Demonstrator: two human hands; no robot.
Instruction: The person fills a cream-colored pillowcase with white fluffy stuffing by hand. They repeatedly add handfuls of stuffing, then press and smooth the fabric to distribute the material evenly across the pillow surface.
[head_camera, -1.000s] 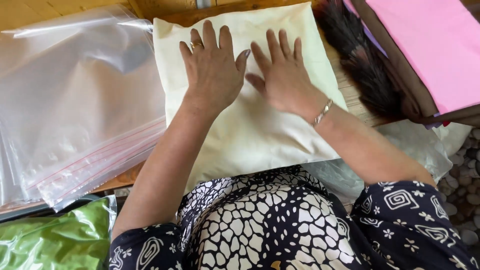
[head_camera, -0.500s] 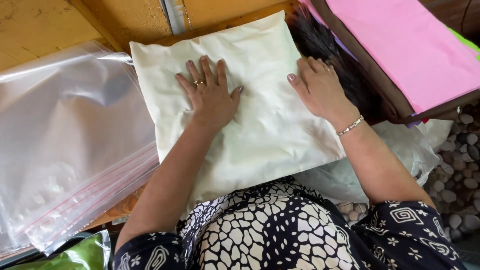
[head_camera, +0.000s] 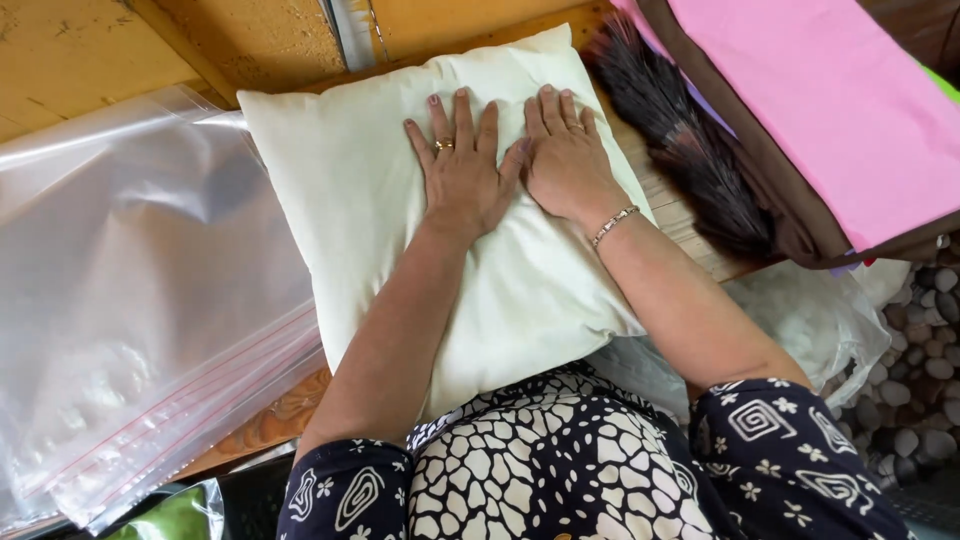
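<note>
Both hands — left hand (head_camera: 460, 175) and right hand (head_camera: 566, 155) — lie flat, fingers spread, gripping nothing. They press the cream pillow (head_camera: 370, 190). Its long axis runs away from the person — tilted slightly left.

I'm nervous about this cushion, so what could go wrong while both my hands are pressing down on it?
The cream pillow overhangs the wooden table's near edge toward your lap, so pressing with the left hand and right hand might tip it off. The dark brush lies right beside it and could shed bristles or dust on the fabric. The clear zip bags also overhang and may slide.
</note>
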